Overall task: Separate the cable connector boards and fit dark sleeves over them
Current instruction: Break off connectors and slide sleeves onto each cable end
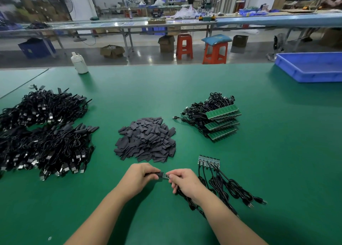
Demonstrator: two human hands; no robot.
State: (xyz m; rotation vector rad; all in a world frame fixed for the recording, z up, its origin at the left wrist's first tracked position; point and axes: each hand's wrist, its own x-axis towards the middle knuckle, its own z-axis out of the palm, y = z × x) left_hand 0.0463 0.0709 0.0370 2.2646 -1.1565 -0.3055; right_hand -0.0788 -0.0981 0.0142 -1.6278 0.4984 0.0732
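Green tabletop (259,170) carries everything. Two big heaps of finished black cables (42,130) at left, far too many to count; light, floppy, tangle-prone. Middle: one pile of dark sleeves (146,139), easily over a hundred, flat, soft, thin, likely need squeezing open at the mouth. Right: stacked unsplit board panels (222,122), three layers visible, cables still attached; stiff but thin, probably snap apart at the joints, so hold by the edges, not the components. Near right: one strip of boards (208,160), about five joined, each with its own coiled cable, well apart from the sleeve pile. One blue tray (311,67) far right, one white bottle (80,63) at the far edge.

Left hand (140,176) fingers pinch a dark sleeve (157,175); right hand (185,182) fingers curl round a single board (166,176) and its cable, just above the tabletop. Sleeve appears partly over the board. Small, light, fragile: grip the board by its cable end.
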